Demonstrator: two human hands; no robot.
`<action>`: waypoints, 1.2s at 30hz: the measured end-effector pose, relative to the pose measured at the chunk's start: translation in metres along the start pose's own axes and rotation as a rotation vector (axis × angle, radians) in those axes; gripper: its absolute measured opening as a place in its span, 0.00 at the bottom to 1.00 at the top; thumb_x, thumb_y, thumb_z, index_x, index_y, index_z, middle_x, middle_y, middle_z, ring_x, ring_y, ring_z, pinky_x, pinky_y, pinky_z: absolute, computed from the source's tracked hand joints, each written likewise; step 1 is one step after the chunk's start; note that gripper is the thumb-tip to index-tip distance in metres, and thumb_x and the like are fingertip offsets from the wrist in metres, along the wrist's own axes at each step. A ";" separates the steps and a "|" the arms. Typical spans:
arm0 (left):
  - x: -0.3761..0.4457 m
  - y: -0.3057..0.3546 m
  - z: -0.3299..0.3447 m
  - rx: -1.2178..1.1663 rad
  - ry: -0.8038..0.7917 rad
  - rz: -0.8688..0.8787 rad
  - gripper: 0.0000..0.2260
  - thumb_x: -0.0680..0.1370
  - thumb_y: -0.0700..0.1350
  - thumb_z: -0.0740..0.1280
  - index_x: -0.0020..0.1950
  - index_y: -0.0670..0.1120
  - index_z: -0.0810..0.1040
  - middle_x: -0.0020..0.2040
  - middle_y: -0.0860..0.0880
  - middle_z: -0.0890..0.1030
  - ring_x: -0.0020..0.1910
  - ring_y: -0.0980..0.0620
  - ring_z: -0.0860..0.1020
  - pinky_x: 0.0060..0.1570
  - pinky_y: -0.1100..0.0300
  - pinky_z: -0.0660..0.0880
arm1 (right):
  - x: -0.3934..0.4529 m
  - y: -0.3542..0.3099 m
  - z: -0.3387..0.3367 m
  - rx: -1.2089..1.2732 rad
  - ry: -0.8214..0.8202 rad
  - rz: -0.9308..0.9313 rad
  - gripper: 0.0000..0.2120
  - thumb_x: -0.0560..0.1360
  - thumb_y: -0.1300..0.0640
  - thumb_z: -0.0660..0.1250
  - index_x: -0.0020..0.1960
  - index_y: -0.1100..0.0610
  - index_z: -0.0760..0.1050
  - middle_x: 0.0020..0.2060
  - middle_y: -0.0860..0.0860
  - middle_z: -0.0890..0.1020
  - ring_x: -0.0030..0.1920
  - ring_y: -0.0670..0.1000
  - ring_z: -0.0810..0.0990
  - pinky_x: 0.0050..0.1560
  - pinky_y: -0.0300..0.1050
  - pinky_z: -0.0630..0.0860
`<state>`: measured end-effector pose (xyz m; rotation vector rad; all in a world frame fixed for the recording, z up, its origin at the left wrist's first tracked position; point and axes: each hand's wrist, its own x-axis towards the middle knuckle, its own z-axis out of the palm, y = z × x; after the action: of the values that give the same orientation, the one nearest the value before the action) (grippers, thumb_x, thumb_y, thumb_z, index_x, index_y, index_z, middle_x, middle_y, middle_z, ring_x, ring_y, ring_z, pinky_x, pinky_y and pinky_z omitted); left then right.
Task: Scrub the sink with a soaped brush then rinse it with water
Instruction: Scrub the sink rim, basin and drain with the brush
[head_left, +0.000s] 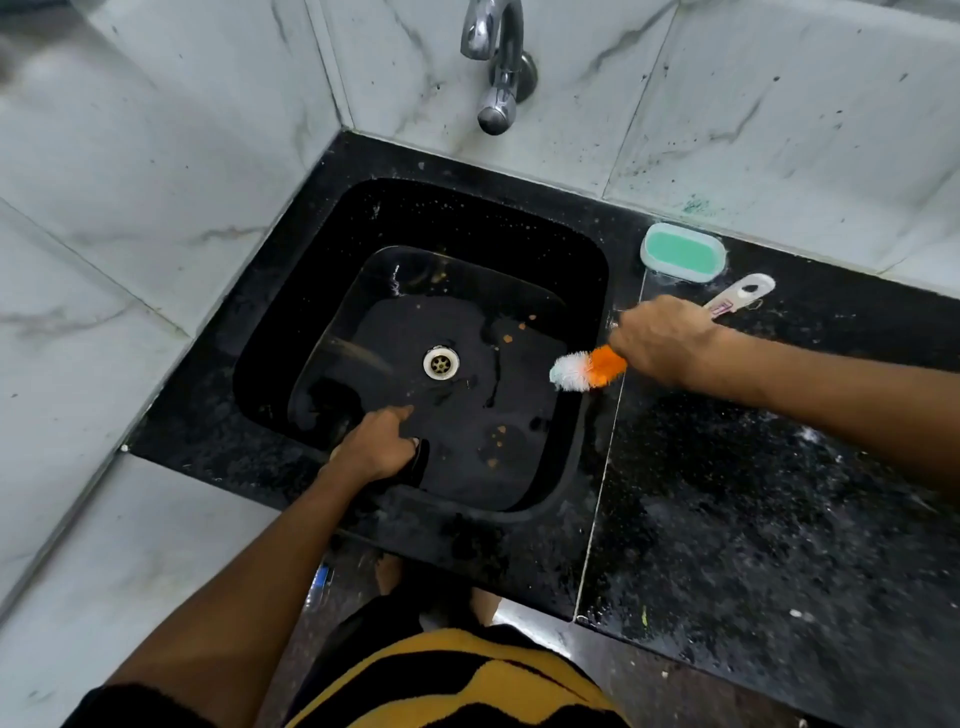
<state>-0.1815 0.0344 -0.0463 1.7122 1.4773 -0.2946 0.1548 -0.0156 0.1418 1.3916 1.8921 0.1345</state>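
Note:
The black sink (582, 270) is set in a black stone counter, with a metal drain (440, 362) in the middle and orange crumbs on its wet floor. My right hand (662, 340) grips the white handle of a brush (587, 370). Its orange and white bristles hang over the sink's right rim. Down at the sink's front wall, my left hand (376, 444) has its fingers curled round a dark thing I cannot make out, with the index finger pointing toward the drain. A green soap bar in a pale dish (682, 253) sits on the counter behind my right hand.
A chrome tap (498, 62) sticks out of the marble wall above the sink's back edge, with no water running. Marble walls close in the left and back. The wet black counter (753, 493) stretches to the right.

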 end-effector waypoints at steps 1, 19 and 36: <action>-0.001 0.002 0.001 0.007 -0.003 0.004 0.35 0.68 0.58 0.65 0.75 0.53 0.68 0.70 0.49 0.76 0.67 0.46 0.76 0.67 0.49 0.73 | -0.002 0.006 0.001 -0.003 0.015 0.025 0.12 0.81 0.59 0.56 0.56 0.53 0.77 0.52 0.51 0.82 0.52 0.54 0.82 0.45 0.46 0.76; -0.028 0.023 -0.009 -0.008 0.023 0.063 0.25 0.75 0.50 0.67 0.73 0.51 0.72 0.70 0.46 0.76 0.66 0.43 0.75 0.66 0.52 0.72 | -0.061 -0.096 -0.019 0.227 -0.073 -0.122 0.14 0.81 0.60 0.56 0.58 0.52 0.79 0.55 0.50 0.81 0.55 0.53 0.81 0.45 0.44 0.74; -0.020 0.011 -0.019 -0.196 0.075 0.112 0.20 0.78 0.39 0.67 0.70 0.39 0.75 0.68 0.41 0.78 0.67 0.43 0.75 0.65 0.62 0.68 | -0.031 -0.223 -0.092 0.481 -0.093 -0.094 0.14 0.79 0.64 0.58 0.58 0.56 0.79 0.55 0.52 0.77 0.53 0.55 0.78 0.36 0.41 0.69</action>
<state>-0.1838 0.0337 -0.0170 1.6548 1.4079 -0.0253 -0.0718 -0.0996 0.1113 1.5787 1.9842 -0.4522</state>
